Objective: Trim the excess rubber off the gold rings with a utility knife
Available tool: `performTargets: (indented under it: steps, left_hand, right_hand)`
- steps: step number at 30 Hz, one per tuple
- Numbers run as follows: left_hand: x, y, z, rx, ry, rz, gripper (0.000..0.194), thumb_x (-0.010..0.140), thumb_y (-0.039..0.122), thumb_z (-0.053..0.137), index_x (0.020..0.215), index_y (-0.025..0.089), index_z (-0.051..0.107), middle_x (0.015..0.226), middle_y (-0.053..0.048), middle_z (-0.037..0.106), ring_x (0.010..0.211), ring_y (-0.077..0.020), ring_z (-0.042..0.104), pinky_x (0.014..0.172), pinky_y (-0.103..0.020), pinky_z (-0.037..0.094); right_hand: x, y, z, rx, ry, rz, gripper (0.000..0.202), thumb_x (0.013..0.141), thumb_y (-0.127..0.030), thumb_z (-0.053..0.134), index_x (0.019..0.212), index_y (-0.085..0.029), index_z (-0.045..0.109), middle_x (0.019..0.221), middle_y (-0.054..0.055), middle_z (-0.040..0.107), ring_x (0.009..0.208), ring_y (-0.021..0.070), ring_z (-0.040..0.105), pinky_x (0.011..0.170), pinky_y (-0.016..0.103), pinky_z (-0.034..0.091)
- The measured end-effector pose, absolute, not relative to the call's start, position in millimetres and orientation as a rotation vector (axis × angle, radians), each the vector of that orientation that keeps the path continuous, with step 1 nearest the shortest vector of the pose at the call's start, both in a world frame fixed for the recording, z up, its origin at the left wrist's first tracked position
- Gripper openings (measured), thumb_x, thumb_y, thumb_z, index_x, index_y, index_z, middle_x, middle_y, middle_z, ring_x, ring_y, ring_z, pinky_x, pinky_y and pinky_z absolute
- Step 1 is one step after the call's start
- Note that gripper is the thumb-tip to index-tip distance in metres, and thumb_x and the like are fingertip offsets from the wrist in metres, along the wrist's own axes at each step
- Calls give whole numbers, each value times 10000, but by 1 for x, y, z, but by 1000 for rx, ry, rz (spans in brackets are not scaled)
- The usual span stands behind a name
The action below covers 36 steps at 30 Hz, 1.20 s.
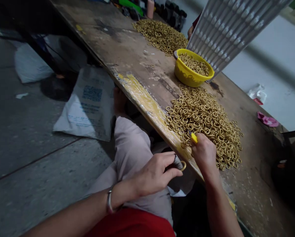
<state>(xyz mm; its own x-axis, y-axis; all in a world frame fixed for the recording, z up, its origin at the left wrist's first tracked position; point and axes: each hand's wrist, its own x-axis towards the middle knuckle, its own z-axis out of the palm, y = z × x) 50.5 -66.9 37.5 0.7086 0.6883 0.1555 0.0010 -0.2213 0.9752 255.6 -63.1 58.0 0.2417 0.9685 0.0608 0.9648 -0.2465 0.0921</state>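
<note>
My left hand, with a grey wrap on one finger, pinches a single brass-coloured ring just off the table's front edge. My right hand is closed around a yellow-handled cutter, whose dark tip points toward the rings. Beside and beyond that hand, a large pile of brass-coloured rings lies on the wooden table. Behind this pile stands a yellow basin holding more rings.
Another ring pile lies farther back, near a pink bottle. A ribbed translucent panel leans behind the basin. Pink cloth lies at the right. A white sack stands on the floor, and part of another person's arm shows.
</note>
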Motion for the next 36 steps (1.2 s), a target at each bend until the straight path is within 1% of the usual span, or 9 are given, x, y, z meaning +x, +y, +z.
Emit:
performTargets:
  steps: [6,10,14,17,21,26,28,31,36]
  left_hand:
    - [69,-80,-5,1995,671,342,95,880,164,624,843,185,540,855,-29,634,769,-200,589,697,-322,441]
    - [66,-81,-13,2022,672,368,159,834,191,682,924,179,552,995,-76,659,854,-235,623,738,-351,480]
    - [55,-55,-9,1546,880,695,72,897,235,586,867,194,535,833,-24,665,686,-152,602,634,-285,473]
    - [46,-31,-2,1191,867,857,148,936,320,540,874,191,502,801,-22,689,555,-101,549,521,-239,425]
    - [40,-18,6,1043,676,761,307,875,449,651,913,154,572,744,-14,685,479,-66,496,438,-200,347]
    - [40,-28,6,867,547,586,406,743,498,795,839,146,617,690,-3,673,470,-55,477,444,-196,346]
    - [40,-33,7,818,540,585,412,715,495,821,819,144,632,706,-7,676,495,-63,494,468,-206,373]
    - [39,-38,13,859,582,662,393,709,479,828,780,136,648,665,8,632,529,-77,504,514,-222,409]
    - [41,-43,20,1012,655,733,325,764,434,764,764,143,619,615,36,556,548,-87,481,532,-224,410]
  right_hand:
    - [227,-10,44,2233,2093,32,182,949,-220,519,968,-188,697,1025,73,670,783,169,618,616,290,326]
    - [225,6,38,2192,2053,39,175,939,-197,521,932,-176,694,983,72,655,730,159,592,602,290,312]
    - [238,-10,52,2217,2276,-52,134,914,-167,542,837,-168,651,871,51,614,723,160,559,638,275,345]
    - [241,-30,69,2117,2565,-463,161,926,-188,547,784,-184,623,814,27,585,699,144,545,646,260,375]
    - [235,-46,83,1950,2699,-891,144,953,-228,544,851,-195,640,848,32,608,725,143,573,669,257,423]
    - [227,-54,85,1906,2796,-1025,175,977,-293,552,868,-201,654,848,43,625,756,160,596,683,268,450]
    - [225,-61,82,1972,2811,-999,162,976,-295,559,894,-208,667,859,46,635,766,165,606,692,270,458]
    - [221,-78,75,2172,2732,-676,134,937,-180,554,972,-207,681,905,54,650,792,174,625,707,271,455]
    - [216,-101,61,2247,2473,-187,334,771,10,516,990,-191,669,933,55,657,774,169,624,669,253,412]
